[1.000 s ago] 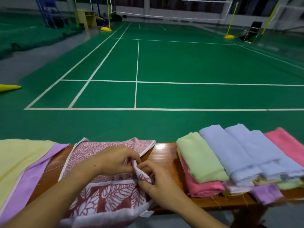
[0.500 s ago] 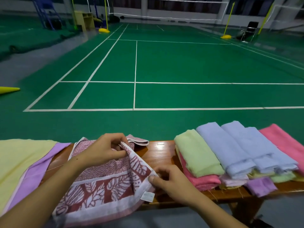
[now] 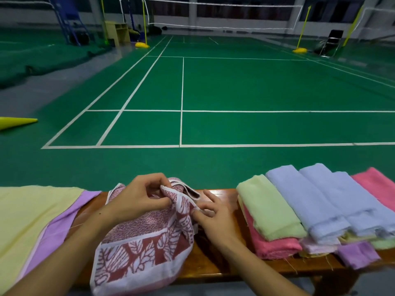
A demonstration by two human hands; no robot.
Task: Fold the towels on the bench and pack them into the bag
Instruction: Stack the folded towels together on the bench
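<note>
Pinching a raised white-edged fold of the red leaf-print towel (image 3: 145, 244), the left hand (image 3: 139, 199) has fingers and thumb curled on the cloth; the right hand (image 3: 213, 216) nips the same edge just beside it. Towel lies mid-bench (image 3: 222, 195), its lower part draped over the near edge; folded stack (image 3: 310, 210) toward the right end, yellow and purple cloths (image 3: 32, 216) spread over the left end.

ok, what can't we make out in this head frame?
- Bag: not in view anywhere.
- Patterned towel: its near edge hangs past the bench; both hands, left hand and right hand, cover its top.
- Yellow cloth: cut off by the left edge.
</note>
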